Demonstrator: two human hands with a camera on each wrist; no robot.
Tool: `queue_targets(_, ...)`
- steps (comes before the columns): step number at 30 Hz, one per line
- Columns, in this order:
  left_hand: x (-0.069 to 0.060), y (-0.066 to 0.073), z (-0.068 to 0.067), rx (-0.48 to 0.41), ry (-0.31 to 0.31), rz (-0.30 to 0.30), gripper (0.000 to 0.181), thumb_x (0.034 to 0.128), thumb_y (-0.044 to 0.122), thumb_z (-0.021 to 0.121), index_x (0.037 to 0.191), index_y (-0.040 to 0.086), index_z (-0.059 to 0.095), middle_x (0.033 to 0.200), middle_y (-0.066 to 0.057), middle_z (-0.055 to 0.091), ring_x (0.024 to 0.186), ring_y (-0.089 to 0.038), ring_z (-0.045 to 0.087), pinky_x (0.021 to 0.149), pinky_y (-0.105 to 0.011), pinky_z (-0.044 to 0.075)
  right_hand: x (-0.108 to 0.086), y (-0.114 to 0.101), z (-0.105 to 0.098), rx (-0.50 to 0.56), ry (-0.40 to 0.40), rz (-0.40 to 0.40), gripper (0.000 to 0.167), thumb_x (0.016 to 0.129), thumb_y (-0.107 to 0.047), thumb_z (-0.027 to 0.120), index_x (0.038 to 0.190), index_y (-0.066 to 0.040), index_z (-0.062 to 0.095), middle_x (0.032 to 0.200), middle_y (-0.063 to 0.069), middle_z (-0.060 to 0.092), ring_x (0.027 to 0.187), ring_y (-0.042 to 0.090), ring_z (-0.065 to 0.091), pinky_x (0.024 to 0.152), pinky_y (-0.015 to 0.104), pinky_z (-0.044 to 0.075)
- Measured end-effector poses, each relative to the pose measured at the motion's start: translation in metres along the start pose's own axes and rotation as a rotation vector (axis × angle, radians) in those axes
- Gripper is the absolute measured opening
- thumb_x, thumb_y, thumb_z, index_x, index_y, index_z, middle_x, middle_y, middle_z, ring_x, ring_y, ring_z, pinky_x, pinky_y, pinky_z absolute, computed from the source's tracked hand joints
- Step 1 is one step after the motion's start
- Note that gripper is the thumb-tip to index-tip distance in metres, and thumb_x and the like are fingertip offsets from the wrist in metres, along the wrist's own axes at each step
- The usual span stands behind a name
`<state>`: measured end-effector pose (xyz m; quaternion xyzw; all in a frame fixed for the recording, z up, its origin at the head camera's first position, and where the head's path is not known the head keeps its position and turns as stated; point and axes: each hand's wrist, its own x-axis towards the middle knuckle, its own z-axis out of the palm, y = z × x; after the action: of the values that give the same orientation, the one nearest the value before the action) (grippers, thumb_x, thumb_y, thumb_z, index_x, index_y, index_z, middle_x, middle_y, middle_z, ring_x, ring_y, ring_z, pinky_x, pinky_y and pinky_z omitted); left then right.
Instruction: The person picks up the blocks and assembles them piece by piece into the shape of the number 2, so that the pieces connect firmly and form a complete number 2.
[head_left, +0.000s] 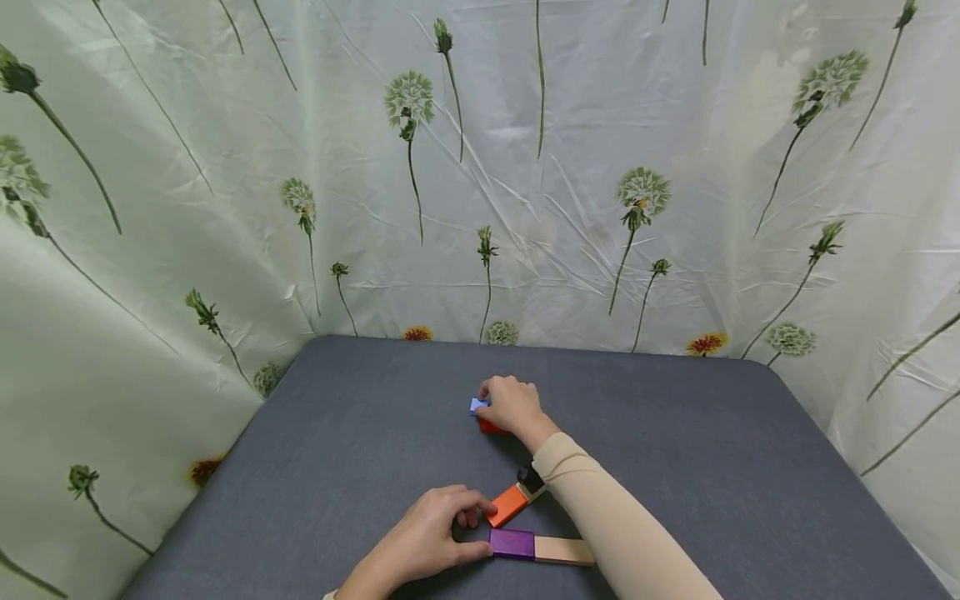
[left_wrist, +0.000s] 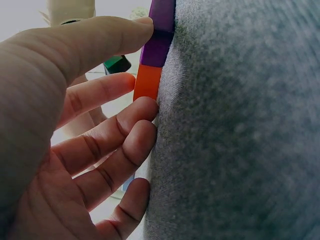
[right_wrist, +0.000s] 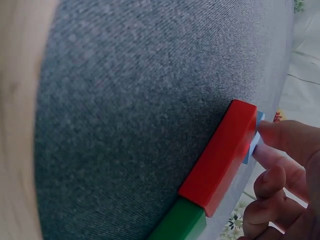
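My left hand lies low over the cloth, thumb tip against the end of a purple block and index fingertip on an orange block. In the left wrist view its other fingers bend loosely beside the orange block. Farther away, my right hand pinches a small blue block between thumb and index finger. That block touches or nearly touches the end of a red block, which meets a green block in the right wrist view. My right arm hides the green block from the head view.
A pale wooden block adjoins the purple one and runs under the right sleeve. Another pale piece shows by the orange block, below a black device at the right wrist. A flower-printed curtain hangs behind the grey-covered table.
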<state>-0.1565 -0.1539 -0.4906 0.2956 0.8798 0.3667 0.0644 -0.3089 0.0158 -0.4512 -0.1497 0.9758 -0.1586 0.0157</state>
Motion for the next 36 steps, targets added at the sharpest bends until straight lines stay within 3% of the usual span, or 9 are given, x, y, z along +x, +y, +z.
queue_targets(22, 0.000, 0.001, 0.000, -0.011, 0.000, -0.001, 0.033, 0.0864, 0.034, 0.092, 0.114, 0.025, 0.077, 0.090, 0.015, 0.062, 0.078, 0.006, 0.054, 0.069, -0.019, 0.048, 0.004, -0.009, 0.005, -0.003, 0.023, 0.000, 0.014, 0.098, -0.031, 0.081, 0.109, -0.022, 0.081, 0.111, 0.006, 0.079, 0.099, 0.032, 0.073, 0.099, 0.058, 0.047)
queue_targets(36, -0.001, -0.001, 0.001, 0.000, 0.015, 0.022, 0.032, 0.0864, 0.034, 0.092, 0.113, 0.025, 0.077, 0.090, 0.015, 0.063, 0.079, 0.006, 0.055, 0.070, -0.018, 0.048, 0.001, -0.015, 0.002, 0.067, -0.076, -0.034, 0.016, 0.096, -0.029, 0.083, 0.111, -0.023, 0.081, 0.122, 0.009, 0.077, 0.110, 0.033, 0.070, 0.101, 0.057, 0.043)
